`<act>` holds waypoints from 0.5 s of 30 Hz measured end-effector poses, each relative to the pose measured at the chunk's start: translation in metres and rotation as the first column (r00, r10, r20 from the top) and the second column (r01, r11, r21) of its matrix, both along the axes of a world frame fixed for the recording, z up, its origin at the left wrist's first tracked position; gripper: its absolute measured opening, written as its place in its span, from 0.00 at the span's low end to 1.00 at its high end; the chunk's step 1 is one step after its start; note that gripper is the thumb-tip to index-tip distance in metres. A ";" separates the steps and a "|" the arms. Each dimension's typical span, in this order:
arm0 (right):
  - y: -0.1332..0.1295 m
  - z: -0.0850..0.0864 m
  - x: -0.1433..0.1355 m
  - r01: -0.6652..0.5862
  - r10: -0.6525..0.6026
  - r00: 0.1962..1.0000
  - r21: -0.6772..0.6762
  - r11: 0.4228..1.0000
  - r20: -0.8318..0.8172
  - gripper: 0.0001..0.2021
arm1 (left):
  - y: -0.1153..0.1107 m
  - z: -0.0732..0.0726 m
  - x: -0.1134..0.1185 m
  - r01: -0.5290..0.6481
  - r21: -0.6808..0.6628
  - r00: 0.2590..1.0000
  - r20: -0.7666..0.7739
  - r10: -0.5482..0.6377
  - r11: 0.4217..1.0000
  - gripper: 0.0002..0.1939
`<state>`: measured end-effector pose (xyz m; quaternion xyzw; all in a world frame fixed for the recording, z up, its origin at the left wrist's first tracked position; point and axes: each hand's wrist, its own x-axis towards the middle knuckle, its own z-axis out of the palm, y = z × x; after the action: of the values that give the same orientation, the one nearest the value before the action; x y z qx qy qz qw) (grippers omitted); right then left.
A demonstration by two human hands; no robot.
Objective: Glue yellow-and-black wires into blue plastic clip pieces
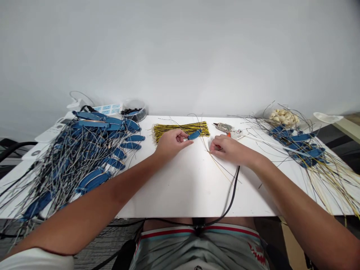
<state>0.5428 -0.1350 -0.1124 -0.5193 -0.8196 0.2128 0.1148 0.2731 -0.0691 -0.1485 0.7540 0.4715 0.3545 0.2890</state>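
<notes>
Over the middle of the white table, my left hand (174, 141) pinches a small blue leaf-shaped piece (194, 135) by its left end. Thin dark and yellow wires come off this piece. To its right, my right hand (222, 147) is closed at the fingertips on a thin wire (208, 151) running down from the blue piece. Behind both hands lies a flat bundle of yellow and black wires (180, 128). A clear glue gun (225, 128) with an orange trigger rests just beyond my right hand, with a white glue stick (270, 140) extending from its back.
At left, many blue leaf-shaped pieces with grey wires (64, 157) are heaped. A clear tub of black parts (134, 110) and a power strip (108, 109) stand behind. At right are more wired blue pieces (302, 138) and pale parts (284, 117). A black cable (234, 189) crosses the front edge.
</notes>
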 end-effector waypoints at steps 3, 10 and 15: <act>0.000 0.004 0.002 0.001 0.001 1.000 0.126 0.992 -0.015 0.07 | 0.001 -0.002 0.000 -0.010 -0.021 0.997 0.073 0.012 1.000 0.20; 0.013 0.014 0.012 0.451 -0.290 0.793 0.195 0.871 -0.536 0.11 | 0.004 -0.006 0.000 -0.018 -0.072 0.968 0.249 0.035 0.997 0.21; 0.019 0.048 0.003 0.559 -0.141 0.620 0.309 0.770 -0.772 0.11 | 0.005 -0.006 0.000 -0.019 -0.075 0.955 0.293 0.040 0.997 0.21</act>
<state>0.5459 -0.1164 -0.0647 -0.4997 -0.6111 0.1368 0.5985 0.2730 -0.0641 -0.1548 0.6749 0.4470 0.4498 0.3773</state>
